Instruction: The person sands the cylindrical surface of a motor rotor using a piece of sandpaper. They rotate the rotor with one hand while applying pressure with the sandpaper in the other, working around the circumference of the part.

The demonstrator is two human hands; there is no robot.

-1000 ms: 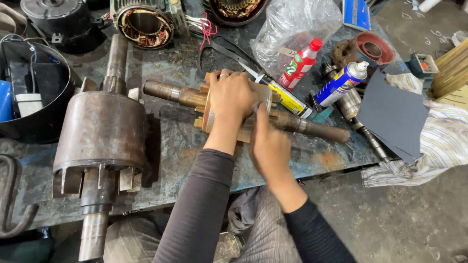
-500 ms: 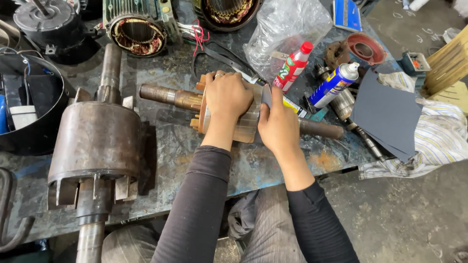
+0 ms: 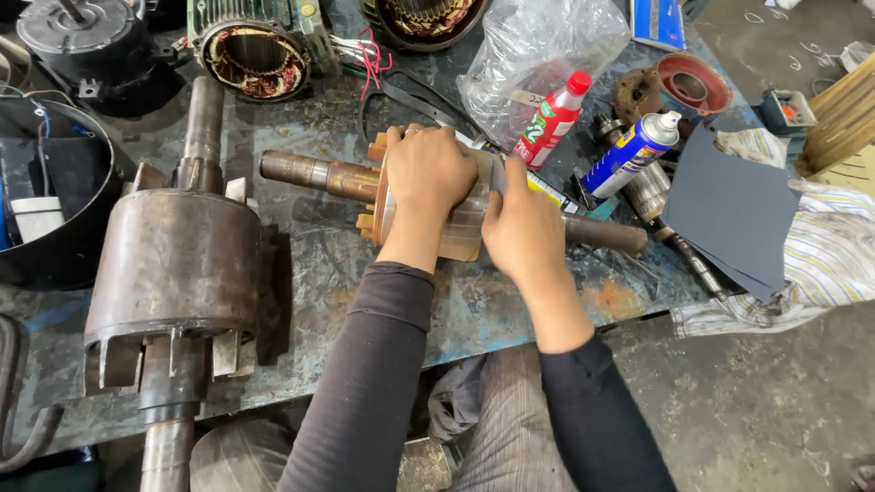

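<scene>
Your left hand [image 3: 428, 178] clamps over the small rotor [image 3: 456, 228] lying on the desk [image 3: 310, 282], its shaft running left to right, while your right hand [image 3: 524, 232] grips its right end.

Small rotor's [image 3: 456, 228] core mostly under both hands; large rotor's [image 3: 173, 273] shaft end cropped below.

Workbench count: two rotors, two stators.
Two hands [image 3: 428, 178] [image 3: 524, 232] grip the small rotor [image 3: 428, 214]; the large rotor [image 3: 173, 264] lies left of them, beyond them two stators [image 3: 251, 50] [image 3: 424, 18], two cans [image 3: 551, 118] [image 3: 629, 155].
</scene>
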